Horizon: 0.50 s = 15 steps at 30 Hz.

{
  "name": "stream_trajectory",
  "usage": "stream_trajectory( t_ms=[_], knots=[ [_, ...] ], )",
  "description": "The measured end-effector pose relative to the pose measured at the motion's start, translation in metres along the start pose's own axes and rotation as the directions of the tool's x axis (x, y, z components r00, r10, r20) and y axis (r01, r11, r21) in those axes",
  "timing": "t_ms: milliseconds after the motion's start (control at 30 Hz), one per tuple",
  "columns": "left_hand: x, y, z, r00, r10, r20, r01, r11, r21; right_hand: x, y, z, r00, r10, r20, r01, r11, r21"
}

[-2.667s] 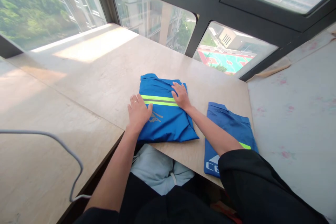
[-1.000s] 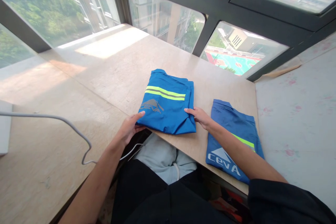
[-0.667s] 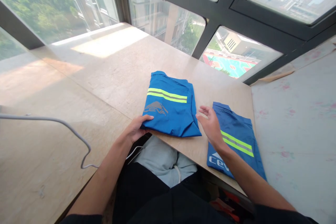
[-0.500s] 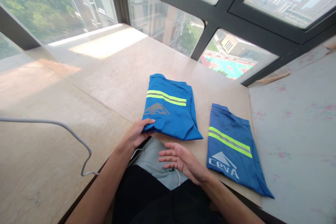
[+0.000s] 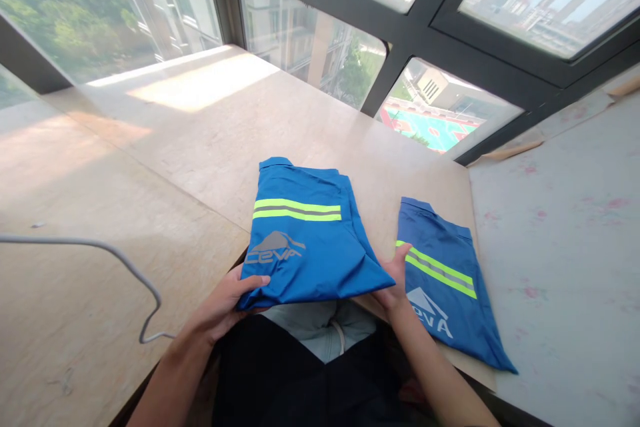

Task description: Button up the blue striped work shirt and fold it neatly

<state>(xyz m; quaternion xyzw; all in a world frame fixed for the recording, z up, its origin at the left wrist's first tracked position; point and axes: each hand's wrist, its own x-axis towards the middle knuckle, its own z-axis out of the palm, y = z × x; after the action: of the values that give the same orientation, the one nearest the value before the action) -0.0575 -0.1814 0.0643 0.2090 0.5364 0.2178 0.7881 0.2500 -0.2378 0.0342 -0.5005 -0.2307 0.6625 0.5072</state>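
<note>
A folded blue garment (image 5: 300,253) with a yellow-grey reflective band and a grey CEVA print is raised at its near edge, close to my lap. My left hand (image 5: 225,303) is closed on its near left corner, thumb on top and fingers underneath. At the near right corner, my right hand (image 5: 393,283) reaches behind and under the cloth. Its thumb stands out, stretched away from the garment, while its fingers are mostly hidden. Beyond that hand lies a second folded blue garment (image 5: 445,247), flat, its white print partly covered by my right hand.
The pale stone-like ledge (image 5: 175,167) runs back to dark window frames (image 5: 400,33). A grey cable (image 5: 100,245) curves across the ledge on the left. Flower-patterned wallpaper (image 5: 560,267) bounds the right side.
The held garment has come nearer to my body and slightly left with my left hand. My right hand has moved from above my lap to the garment's right corner.
</note>
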Motion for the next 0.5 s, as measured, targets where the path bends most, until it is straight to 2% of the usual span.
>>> stream_trajectory(
  t_ms=[100,167,267,367,500],
  knots=[
    [-0.008,-0.005,-0.016,1.000,0.015,0.019,-0.016,0.998,0.058,0.037,-0.022,0.002,0.967,0.234,0.102,-0.220,0.967,-0.127],
    [-0.012,-0.008,-0.024,0.998,0.050,0.024,-0.052,0.996,0.077,0.071,-0.037,0.013,0.941,0.309,0.135,-0.287,0.945,-0.159],
    [-0.014,-0.012,-0.028,0.997,0.079,0.006,-0.079,0.995,0.057,0.126,-0.055,0.035,0.955,0.259,0.144,-0.243,0.963,-0.118],
    [-0.008,-0.013,-0.027,0.993,0.115,0.005,-0.114,0.992,-0.052,0.170,-0.065,0.059,0.961,0.255,0.105,-0.237,0.959,-0.153],
    [0.006,-0.006,-0.024,0.989,0.142,-0.044,-0.146,0.983,-0.109,0.194,-0.068,0.084,0.982,0.186,-0.021,-0.182,0.918,-0.352]
  ],
)
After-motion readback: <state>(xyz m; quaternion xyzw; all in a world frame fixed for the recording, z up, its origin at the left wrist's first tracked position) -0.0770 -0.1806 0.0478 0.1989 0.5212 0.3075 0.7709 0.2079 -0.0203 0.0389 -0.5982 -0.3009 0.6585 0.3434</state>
